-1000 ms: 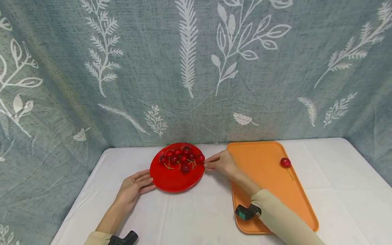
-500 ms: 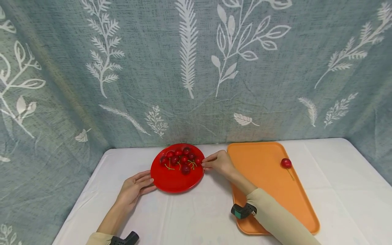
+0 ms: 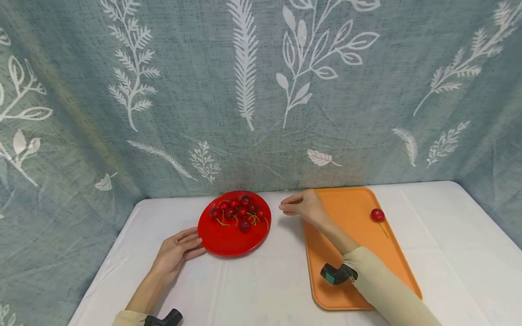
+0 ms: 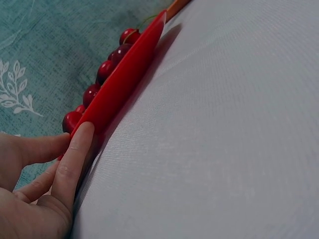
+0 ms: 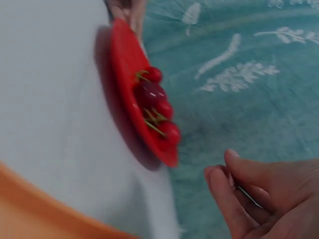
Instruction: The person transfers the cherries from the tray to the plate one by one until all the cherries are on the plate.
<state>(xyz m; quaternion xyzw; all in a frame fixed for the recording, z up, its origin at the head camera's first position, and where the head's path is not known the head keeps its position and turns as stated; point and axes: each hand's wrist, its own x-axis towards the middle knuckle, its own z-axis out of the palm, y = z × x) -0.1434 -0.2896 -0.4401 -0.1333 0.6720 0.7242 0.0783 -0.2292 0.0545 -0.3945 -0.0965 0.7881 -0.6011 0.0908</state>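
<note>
In the head view, a red plate [image 3: 228,242] holds several dark red cherries [image 3: 244,225] with green stems, bunched toward its far side. My left hand [image 3: 174,254] pinches the plate's left rim; the left wrist view shows thumb and fingers [image 4: 75,154] on either side of that rim. Just off the plate's right side, my right hand [image 3: 307,208] hovers near the orange tray's left edge. Its fingers are loosely bent, thumb close to the index finger, and nothing shows between them in the right wrist view. One cherry [image 3: 377,215] with a stem lies at the tray's right edge.
An orange tray [image 3: 346,199] lies on the right part of the white-covered table [image 3: 244,290], with my right forearm across it. A blue-green curtain [image 3: 195,99] with white leaf prints stands behind the table and along its sides.
My right hand has let go of a cherry at the plate's right rim and drawn back to the right. That cherry now lies on the plate. My left hand stays at the rim.
</note>
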